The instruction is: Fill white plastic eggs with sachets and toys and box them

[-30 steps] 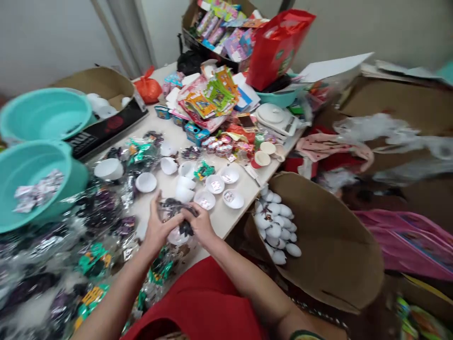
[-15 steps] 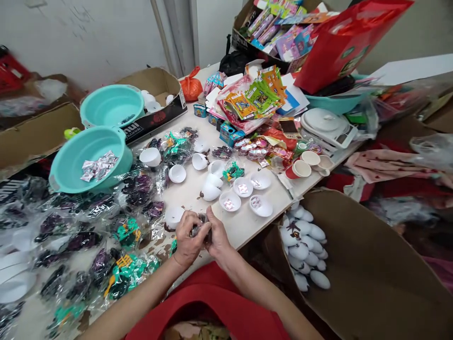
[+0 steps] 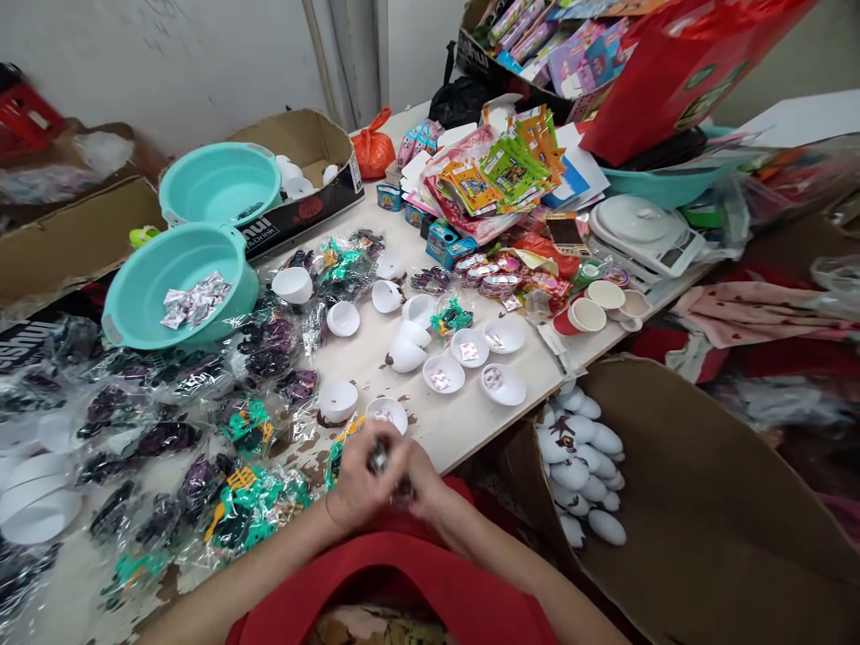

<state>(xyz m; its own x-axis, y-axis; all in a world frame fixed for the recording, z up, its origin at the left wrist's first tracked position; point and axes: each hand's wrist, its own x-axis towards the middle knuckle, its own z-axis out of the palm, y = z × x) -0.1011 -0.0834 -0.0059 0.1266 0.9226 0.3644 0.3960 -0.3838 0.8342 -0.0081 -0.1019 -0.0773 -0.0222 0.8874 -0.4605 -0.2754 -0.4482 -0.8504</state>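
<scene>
My left hand and my right hand are pressed together at the table's near edge, both closed round a small dark toy in clear wrap; motion blurs them. Just beyond them stands a white half shell with a packet in it and another white half shell. Three more white half shells with packets lie further right. Bagged purple and green toys cover the table to the left.
Two teal basins sit at the left, one holding silver packets. A cardboard box at the right holds several closed white eggs. Colourful packets, a white scale and a red bag crowd the back.
My hands have drawn back from the table middle to its near edge, still closed on the small wrapped toy. The camera has swung left, bringing the second basin into view.
</scene>
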